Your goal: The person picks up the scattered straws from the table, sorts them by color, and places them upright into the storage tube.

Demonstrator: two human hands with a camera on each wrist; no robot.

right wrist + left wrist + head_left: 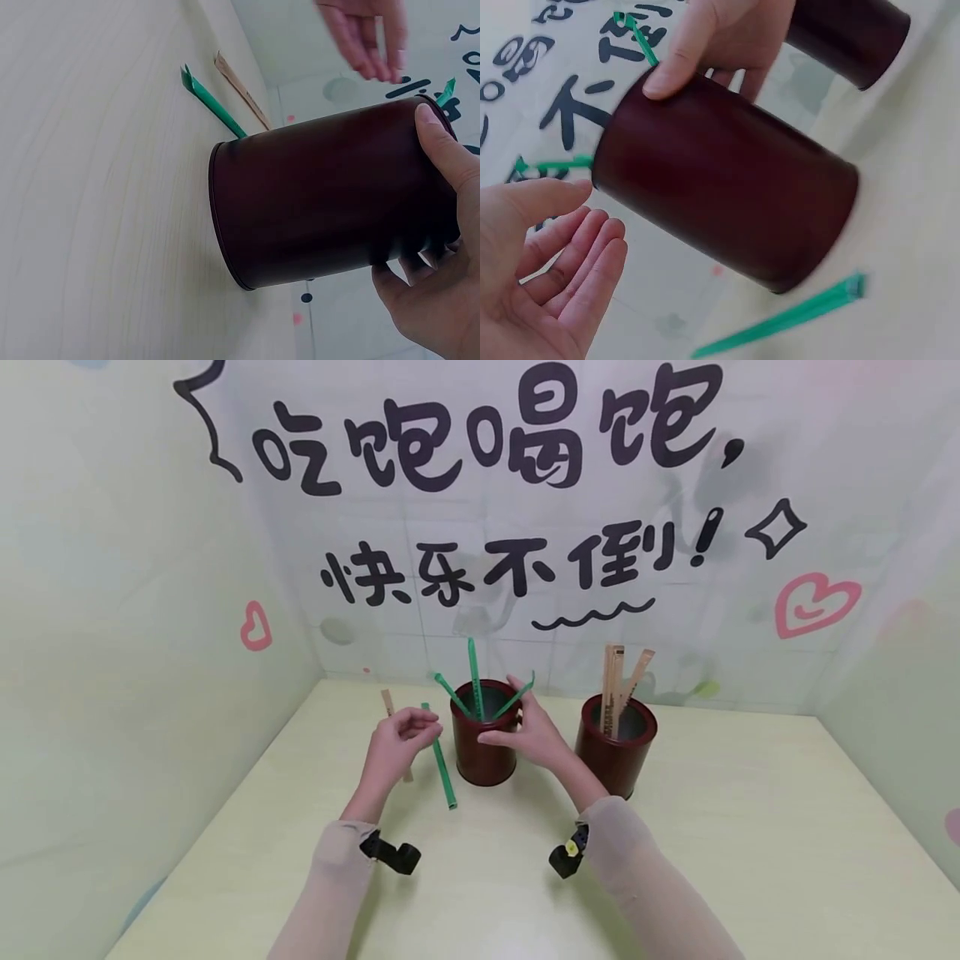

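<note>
In the head view, a dark red canister [483, 762] stands upright with several thin green wrapped sticks [476, 681] leaning out of its mouth. My right hand [542, 735] grips the canister's right side near the rim, thumb across the front and fingers round the back. To the left of the rim, my left hand [396, 750] hovers with loosely bent fingers and holds nothing. Its thumb tip comes close to the rim in the left wrist view. One green stick [444, 768] lies on the table between the left hand and the canister.
A second dark red canister [611, 764] stands to the right, holding several light brown sticks [611, 685]. Partly hidden behind the left hand, a brown stick [387, 700] lies on the pale table [487, 893]. A printed wall sheet [480, 510] closes off the back.
</note>
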